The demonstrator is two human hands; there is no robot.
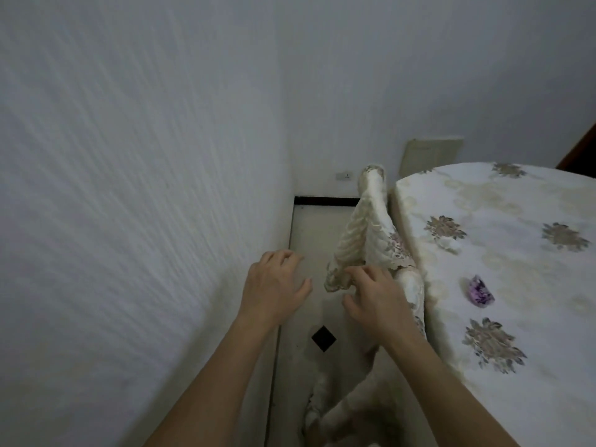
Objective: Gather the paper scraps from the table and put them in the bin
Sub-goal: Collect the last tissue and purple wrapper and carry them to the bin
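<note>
Reaching out over the narrow strip of floor (309, 253) between wall (129, 188) and worktop (503, 253), both bare forearms stretch forward from the bottom of the view. The left hand (274, 287) hangs in the air beside the wall, palm down, its fingers (292, 258) spread and loosely curled, holding nothing. The right hand (371, 298) is at the hanging edge of the tablecloth (364, 233), where the cream fabric is bunched into a ridge running away along the worktop's side; its fingers (358, 274) touch the lower end of that fold, but whether they pinch it or merely rest on it I cannot tell. On the worktop, which is draped in the same cream cloth with grey-brown flower motifs, one crumpled purple scrap (480, 291) lies near the left edge, just to the right of the right hand and apart from it. A black diamond tile (323, 338) is set into the pale floor between the two forearms. A socket (343, 176) sits low on the far wall, and a pale panel (430, 156) shows behind the worktop.
</note>
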